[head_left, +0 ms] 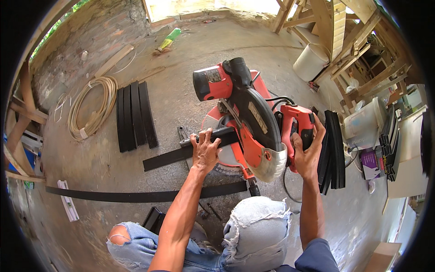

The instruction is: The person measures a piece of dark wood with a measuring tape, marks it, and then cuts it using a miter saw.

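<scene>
A red and black miter saw (258,118) stands on the floor in front of me, its head tilted toward me. My right hand (308,152) is wrapped round the saw's red handle (297,115). My left hand (205,149) lies over a flat black bar (167,157) on the saw table, with its fingers bent over the fence. The bar sticks out to the left of that hand; its other end passes toward the blade guard (256,115). A clear shield (272,165) hides the cutting spot, so I cannot tell whether the blade touches the bar.
Cut black bars (136,115) lie at left, more (333,149) right of the saw. One long black strip (145,196) crosses before my knees, over a white metal piece (68,201). A coiled hose (93,106), white buckets (311,61) and timber frames (358,41) stand around.
</scene>
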Demonstrator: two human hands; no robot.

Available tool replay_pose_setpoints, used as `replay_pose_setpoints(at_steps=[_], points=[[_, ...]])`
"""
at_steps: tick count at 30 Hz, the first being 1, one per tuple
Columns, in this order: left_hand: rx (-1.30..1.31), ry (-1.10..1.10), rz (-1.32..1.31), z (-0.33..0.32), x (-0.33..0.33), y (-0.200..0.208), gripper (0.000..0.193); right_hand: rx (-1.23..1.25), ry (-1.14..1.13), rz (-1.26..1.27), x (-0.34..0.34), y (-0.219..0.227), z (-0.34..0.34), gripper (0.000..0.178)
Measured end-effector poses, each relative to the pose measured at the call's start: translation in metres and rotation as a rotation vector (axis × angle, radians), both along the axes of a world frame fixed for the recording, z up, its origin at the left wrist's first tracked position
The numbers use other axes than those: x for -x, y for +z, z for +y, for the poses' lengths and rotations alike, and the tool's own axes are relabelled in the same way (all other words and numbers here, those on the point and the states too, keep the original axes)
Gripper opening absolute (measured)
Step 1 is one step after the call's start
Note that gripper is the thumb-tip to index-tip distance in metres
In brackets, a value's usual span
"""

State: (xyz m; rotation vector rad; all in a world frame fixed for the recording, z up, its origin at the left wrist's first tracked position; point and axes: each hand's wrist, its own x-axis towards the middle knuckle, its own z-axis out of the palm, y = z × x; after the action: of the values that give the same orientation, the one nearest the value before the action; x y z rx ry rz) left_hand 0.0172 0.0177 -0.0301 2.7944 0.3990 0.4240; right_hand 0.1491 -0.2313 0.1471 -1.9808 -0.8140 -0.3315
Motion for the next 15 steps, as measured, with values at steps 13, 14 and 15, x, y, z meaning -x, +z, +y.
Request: replay_pose_setpoints(at_steps=[13, 14, 15], points=[[-0.031, 0.044, -0.047, -0.006, -0.005, 0.0, 0.038, -0.017, -0.034, -0.082, -0.003, -0.025, -0.013, 0.056], [-0.037, 0.056, -0.028, -0.007, -0.005, 0.001, 0.038, -0.015, -0.032, -0.085, -0.006, -0.023, -0.017, 0.056], [-0.043, 0.069, -0.007, -0.008, -0.005, 0.001, 0.037, -0.03, -0.005, 0.088, -0.003, -0.009, -0.013, 0.053]])
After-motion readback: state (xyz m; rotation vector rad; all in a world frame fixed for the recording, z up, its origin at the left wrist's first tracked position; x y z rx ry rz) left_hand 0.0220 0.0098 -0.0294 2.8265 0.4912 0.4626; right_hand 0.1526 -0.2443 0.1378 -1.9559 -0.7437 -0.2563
